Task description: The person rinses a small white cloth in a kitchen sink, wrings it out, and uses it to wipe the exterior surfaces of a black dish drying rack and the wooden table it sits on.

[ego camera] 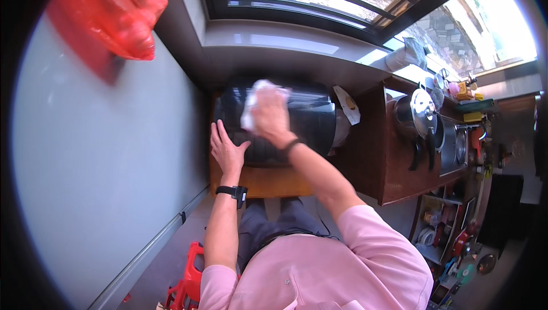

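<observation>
A large black, glossy rounded appliance or box (312, 126) stands on an orange-brown wooden surface (265, 184) in front of me. My right hand (270, 111) presses a white cloth (249, 115) onto its top, left of the middle; motion blurs this hand, and its fingertips are hard to make out. My left hand (229, 151) rests on the near left corner of the black object with fingers spread and nothing held. Each wrist carries a dark band.
A tall pale panel (107, 139) rises at the left, with a red plastic bag (124, 15) above. On the right, a brown counter (402, 169) holds a pressure cooker (417, 111) beside a sink (460, 147). Red plastic stools (195, 267) stand low at the left, near my legs.
</observation>
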{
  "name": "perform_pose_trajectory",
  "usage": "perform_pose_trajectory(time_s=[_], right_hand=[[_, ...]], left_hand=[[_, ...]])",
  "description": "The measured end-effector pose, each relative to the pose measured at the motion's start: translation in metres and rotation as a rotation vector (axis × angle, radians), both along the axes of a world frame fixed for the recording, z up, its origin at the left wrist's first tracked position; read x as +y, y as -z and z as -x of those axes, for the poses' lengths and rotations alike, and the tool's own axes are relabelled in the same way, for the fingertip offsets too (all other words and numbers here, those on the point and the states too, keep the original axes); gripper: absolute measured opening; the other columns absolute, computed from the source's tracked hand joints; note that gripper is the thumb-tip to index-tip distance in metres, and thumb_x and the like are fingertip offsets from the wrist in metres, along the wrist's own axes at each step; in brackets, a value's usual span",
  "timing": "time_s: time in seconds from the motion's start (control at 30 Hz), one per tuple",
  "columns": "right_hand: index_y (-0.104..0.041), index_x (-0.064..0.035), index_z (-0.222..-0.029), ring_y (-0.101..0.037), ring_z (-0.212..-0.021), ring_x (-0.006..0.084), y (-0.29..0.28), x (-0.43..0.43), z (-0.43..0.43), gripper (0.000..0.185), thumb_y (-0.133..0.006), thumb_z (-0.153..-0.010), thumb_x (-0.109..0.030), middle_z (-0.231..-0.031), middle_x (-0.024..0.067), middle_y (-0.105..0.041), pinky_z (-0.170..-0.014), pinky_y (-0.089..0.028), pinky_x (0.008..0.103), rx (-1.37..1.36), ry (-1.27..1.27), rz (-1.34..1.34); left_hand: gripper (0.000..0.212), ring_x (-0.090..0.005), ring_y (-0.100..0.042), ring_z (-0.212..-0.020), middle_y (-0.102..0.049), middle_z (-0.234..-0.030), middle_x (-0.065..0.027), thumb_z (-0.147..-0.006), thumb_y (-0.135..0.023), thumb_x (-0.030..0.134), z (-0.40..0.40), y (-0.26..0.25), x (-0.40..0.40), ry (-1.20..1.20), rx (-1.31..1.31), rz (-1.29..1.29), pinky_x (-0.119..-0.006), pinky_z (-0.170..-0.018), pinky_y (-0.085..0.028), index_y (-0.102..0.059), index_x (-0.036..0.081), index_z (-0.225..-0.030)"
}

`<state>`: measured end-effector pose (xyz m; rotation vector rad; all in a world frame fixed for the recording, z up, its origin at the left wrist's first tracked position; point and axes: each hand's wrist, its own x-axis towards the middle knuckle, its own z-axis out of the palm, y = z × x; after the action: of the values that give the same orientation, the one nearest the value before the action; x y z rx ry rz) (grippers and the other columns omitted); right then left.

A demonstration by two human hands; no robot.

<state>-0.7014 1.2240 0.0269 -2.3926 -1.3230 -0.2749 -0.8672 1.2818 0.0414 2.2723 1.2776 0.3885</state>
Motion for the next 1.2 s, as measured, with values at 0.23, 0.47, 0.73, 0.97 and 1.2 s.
perform_pose_trajectory(time_s=[0.23, 0.47, 0.73, 0.97, 1.2], right_hand=[[-0.042, 0.0018, -0.142, -0.036, -0.139, 0.0409, -0.011, 0.014, 0.021, 0.059, -0.05, -0.095, -0.033, -0.148, 0.025, -0.04, -0.118, -0.021, 0.0503, 0.043, -0.172, 0.056], [-0.028, 0.0061, -0.149, -0.022, -0.144, 0.0484, 0.006, -0.143, -0.033, 0.072, -0.049, -0.097, -0.039, -0.155, 0.0324, -0.023, -0.119, -0.016, 0.0531, -0.023, 0.456, 0.119], [-0.03, 0.0069, -0.146, -0.036, -0.136, 0.0438, 0.036, -0.162, 0.004, 0.064, -0.054, -0.094, -0.022, -0.147, 0.0303, -0.036, -0.115, -0.028, 0.047, 0.117, 0.69, -0.159], [-0.054, 0.0059, -0.124, -0.044, -0.131, 0.0435, 0.012, -0.143, -0.017, 0.035, -0.05, -0.093, -0.011, -0.132, 0.0275, -0.053, -0.113, -0.031, 0.0496, 0.049, 0.541, -0.33], [-0.053, 0.0019, -0.126, -0.047, -0.125, 0.0396, -0.011, 0.043, 0.025, 0.05, -0.056, -0.077, -0.005, -0.13, 0.0221, -0.051, -0.111, -0.033, 0.0491, 0.207, -0.362, -0.117]], left_hand=[[0.109, -0.0371, -0.037, -0.137, -0.031, -0.156, -0.0113, -0.065, -0.089, 0.029, 0.003, 0.002, 0.004, -0.013, 0.036, -0.019, -0.053, -0.105, -0.039, -0.026, 0.015, -0.153], [0.11, -0.0356, -0.035, -0.139, -0.028, -0.157, -0.0114, -0.067, -0.089, 0.032, 0.001, -0.001, 0.005, 0.008, 0.072, 0.0, -0.053, -0.106, -0.039, -0.023, 0.016, -0.154], [0.111, -0.0365, -0.035, -0.139, -0.028, -0.157, -0.0132, -0.066, -0.089, 0.033, 0.002, -0.005, 0.006, 0.015, 0.069, 0.008, -0.054, -0.105, -0.039, -0.023, 0.015, -0.154], [0.101, -0.0391, -0.033, -0.14, -0.027, -0.156, -0.019, -0.07, -0.086, 0.026, -0.003, -0.005, -0.004, 0.18, 0.069, -0.188, -0.052, -0.112, -0.033, -0.028, 0.008, -0.151], [0.105, -0.0395, -0.029, -0.143, -0.027, -0.158, -0.0175, -0.063, -0.089, 0.011, 0.003, 0.002, 0.003, 0.149, -0.134, -0.065, -0.045, -0.118, -0.027, -0.028, 0.001, -0.149]])
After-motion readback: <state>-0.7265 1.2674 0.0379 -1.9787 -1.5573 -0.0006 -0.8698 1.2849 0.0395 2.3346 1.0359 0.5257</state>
